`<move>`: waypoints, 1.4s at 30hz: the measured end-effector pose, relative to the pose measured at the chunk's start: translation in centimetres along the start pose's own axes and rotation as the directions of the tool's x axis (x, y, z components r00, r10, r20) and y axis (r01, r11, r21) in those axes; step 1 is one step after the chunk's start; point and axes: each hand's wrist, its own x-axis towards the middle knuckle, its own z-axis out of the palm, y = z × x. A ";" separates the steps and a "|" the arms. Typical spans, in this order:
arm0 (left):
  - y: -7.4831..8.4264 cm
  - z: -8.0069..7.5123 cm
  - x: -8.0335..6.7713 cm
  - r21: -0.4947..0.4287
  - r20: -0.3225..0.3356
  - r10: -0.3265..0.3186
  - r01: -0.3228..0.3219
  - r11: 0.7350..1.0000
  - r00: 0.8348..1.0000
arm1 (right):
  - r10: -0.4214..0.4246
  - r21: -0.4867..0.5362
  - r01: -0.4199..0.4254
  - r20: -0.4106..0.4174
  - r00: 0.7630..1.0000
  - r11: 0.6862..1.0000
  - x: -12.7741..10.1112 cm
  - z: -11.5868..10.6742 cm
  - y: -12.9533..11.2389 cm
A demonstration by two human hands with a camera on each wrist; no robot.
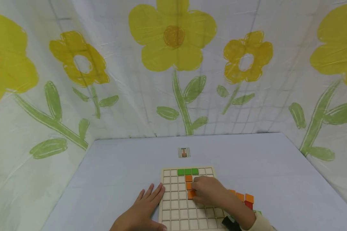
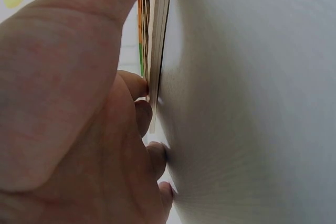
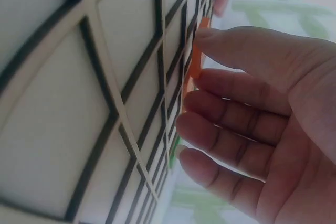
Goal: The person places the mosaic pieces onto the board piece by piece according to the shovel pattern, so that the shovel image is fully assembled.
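Orange tile (image 3: 196, 62) pinched by right hand (image 1: 211, 191) fingers (image 3: 236, 51) on board (image 1: 173, 205).

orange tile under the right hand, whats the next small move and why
Probably press the orange tile flat into its cell, then let go. The right hand pinches it at the grid board, right under two seated orange tiles; the right wrist view shows it on edge, not yet flush. The left hand steadies the board's edge.
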 end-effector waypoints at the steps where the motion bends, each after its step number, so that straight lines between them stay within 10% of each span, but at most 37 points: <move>1: 0.0 0.0 0.0 0.005 0.000 0.000 0.000 1.000 1.000 | 0.004 -0.002 -0.004 0.003 1.000 1.000 0.0 0.1 0.0; 25: 0.3 -0.2 0.0 -0.003 0.007 -0.016 0.016 1.000 1.000 | 0.027 0.078 -0.020 -0.079 0.996 0.997 -1.0 0.7 1.3; 42: 0.2 -0.1 0.0 -0.003 0.000 0.000 0.000 1.000 1.000 | 0.270 0.079 -0.272 0.038 0.962 0.959 -7.7 -2.1 6.7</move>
